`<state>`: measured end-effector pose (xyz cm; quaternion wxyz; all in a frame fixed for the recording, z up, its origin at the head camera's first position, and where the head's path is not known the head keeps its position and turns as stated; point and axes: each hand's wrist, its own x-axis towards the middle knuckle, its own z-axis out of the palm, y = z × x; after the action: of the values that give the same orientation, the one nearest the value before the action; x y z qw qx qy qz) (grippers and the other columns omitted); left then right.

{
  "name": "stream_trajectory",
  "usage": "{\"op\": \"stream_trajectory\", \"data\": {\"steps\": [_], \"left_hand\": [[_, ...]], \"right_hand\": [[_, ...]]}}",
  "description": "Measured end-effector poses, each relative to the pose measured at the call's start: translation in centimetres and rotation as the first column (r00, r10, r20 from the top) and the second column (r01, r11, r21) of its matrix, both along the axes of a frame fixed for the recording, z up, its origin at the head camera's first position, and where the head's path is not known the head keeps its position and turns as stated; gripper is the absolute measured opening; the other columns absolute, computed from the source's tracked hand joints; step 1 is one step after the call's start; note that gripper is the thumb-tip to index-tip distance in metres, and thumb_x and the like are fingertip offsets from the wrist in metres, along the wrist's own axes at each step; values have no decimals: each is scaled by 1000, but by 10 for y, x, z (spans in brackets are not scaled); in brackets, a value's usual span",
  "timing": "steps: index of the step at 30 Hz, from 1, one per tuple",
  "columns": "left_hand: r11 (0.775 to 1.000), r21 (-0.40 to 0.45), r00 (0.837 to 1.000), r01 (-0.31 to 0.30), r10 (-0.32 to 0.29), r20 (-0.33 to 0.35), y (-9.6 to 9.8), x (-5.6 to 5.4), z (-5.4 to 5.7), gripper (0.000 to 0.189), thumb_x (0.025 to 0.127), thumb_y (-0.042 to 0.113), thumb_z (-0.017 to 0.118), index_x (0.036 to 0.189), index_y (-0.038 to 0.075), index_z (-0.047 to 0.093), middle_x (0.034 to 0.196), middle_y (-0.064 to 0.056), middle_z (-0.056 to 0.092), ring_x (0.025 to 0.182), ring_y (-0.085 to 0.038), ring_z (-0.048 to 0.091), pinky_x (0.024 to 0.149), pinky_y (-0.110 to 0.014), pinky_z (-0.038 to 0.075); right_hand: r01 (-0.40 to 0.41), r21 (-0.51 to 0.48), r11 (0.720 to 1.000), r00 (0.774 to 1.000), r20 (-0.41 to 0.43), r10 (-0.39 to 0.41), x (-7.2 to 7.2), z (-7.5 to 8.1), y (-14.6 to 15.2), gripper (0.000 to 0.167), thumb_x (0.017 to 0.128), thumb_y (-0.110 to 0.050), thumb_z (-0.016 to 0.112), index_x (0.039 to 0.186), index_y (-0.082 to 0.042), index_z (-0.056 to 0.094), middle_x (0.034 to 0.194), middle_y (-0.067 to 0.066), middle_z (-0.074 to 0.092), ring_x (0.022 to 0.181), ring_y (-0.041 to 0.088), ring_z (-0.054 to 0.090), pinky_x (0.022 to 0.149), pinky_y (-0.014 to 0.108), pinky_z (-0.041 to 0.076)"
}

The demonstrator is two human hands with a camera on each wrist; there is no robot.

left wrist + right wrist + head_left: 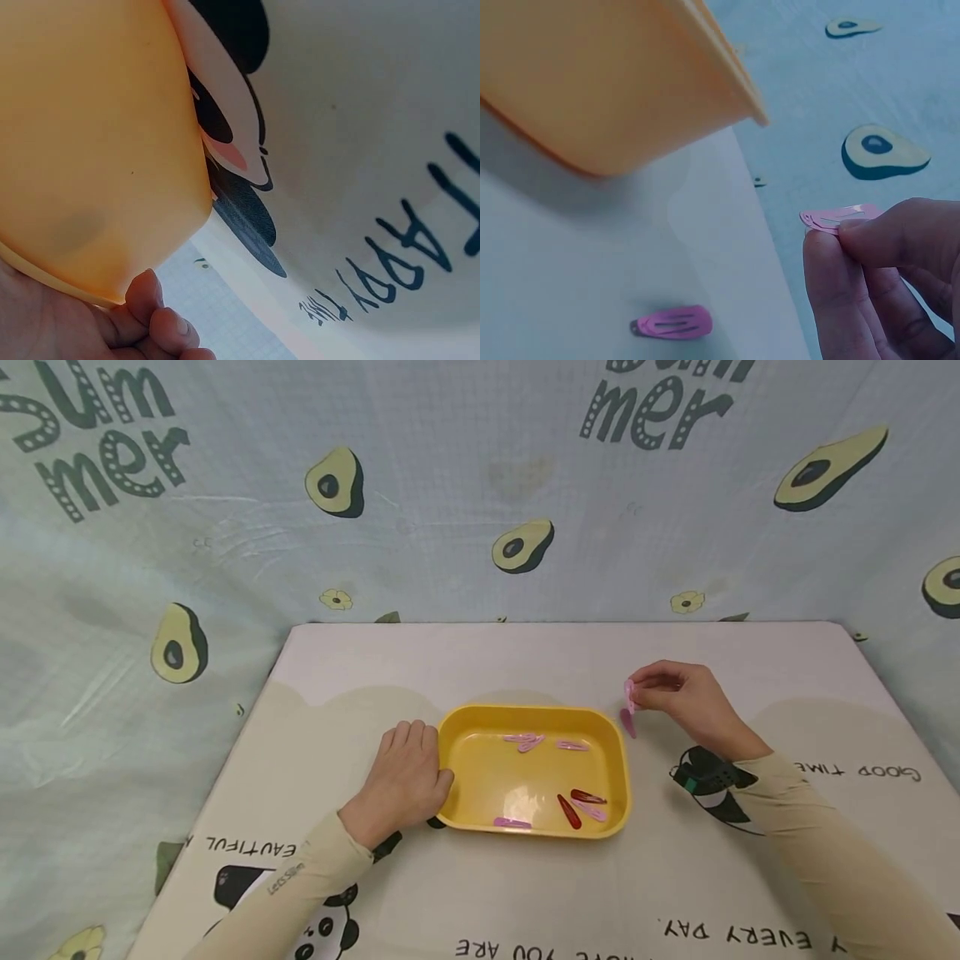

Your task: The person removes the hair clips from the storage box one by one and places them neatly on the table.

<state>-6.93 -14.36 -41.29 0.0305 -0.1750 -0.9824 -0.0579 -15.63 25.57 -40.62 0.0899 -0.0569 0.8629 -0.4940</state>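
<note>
My left hand [408,775] grips the left end of a shallow yellow tray [480,777]. Its fingertips show against the tray's rim in the left wrist view. Off the tray's right side, my right hand [686,702] pinches a light pink snap hair clip [829,217] between thumb and fingers, above the table. Below it a deeper pink hair clip [675,322] lies on the table, beside the tray's right wall. Inside the tray are several pink hair clips [572,745], plus two dark red hair clips [568,811] near the front right corner.
A pale cloth with printed lettering and panda pictures covers the table [375,693]. Behind and to the left hangs a light curtain [427,543] printed with avocados. The table's back edge runs behind the tray.
</note>
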Motion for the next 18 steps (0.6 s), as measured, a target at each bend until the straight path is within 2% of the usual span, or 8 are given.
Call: {"op": "stream_trajectory", "data": {"steps": [8,11,18], "left_hand": [[1000,-3,1000,-6,6,6,0,0,-1,21,89,20,54,89,2,44,80,-7,33,79,-25,30,77,-36,27],[1000,-1,1000,-6,6,0,1,0,-1,20,89,19,54,88,2,44,80,-7,33,79,-25,29,77,-36,27],[1000,-11,1000,-8,8,1,1,0,0,20,89,20,54,90,2,45,80,-6,33,79,-25,30,77,-36,27]], "right_hand": [[29,40,999,999,38,-31,2,-12,8,41,96,-38,71,123,-8,67,108,-3,72,93,4,67,84,10,53],[34,26,999,998,54,-36,2,-16,10,41,97,-36,70,124,-6,66,111,0,71,92,3,68,84,10,53],[41,6,999,998,50,-41,2,-26,15,39,98,-29,69,125,0,65,106,2,69,88,2,68,82,11,55]]}}
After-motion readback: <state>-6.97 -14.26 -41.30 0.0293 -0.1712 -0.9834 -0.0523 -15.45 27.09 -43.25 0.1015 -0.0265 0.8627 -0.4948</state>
